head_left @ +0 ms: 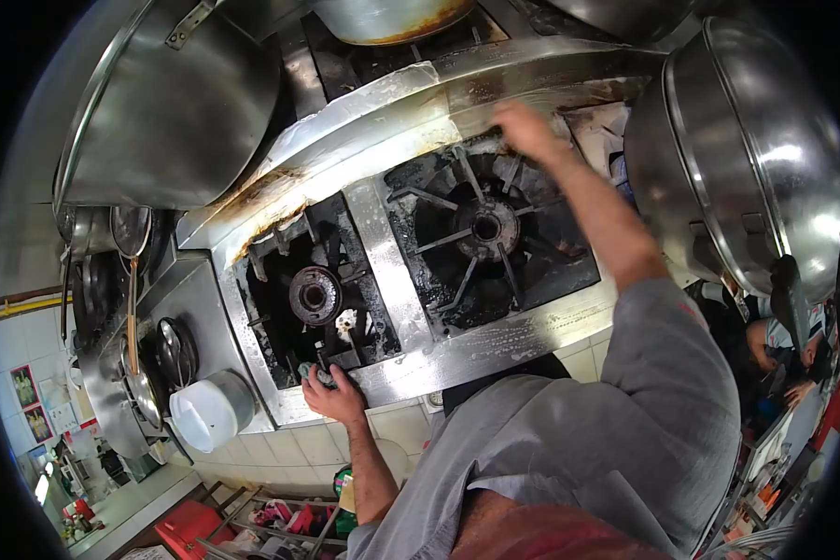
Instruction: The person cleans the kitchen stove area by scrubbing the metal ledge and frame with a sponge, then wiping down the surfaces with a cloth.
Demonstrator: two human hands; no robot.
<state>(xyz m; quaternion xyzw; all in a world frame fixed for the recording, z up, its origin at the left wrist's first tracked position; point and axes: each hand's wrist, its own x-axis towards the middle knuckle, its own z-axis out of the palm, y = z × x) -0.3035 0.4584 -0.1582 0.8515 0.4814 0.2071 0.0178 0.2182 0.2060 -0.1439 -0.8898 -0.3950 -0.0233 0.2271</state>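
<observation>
At the front left corner of the metal stove (420,371), my left hand (334,396) is closed around a crumpled greyish cloth (318,375). My right hand (525,129) reaches to the back splash panel (481,98), above the right burner (484,227); it is blurred, and what its fingers hold, if anything, cannot be made out. The right burner has a spoked grate over a dark, dirty well. A round burner head (315,296) sits in the left well, with whitish residue beside it.
Large steel pots stand at the upper left (173,107) and right (765,149). A white bucket (210,411) and hanging ladles (133,289) are at the left. A stained pot (392,21) stands behind. Other people's hands (801,390) show at far right.
</observation>
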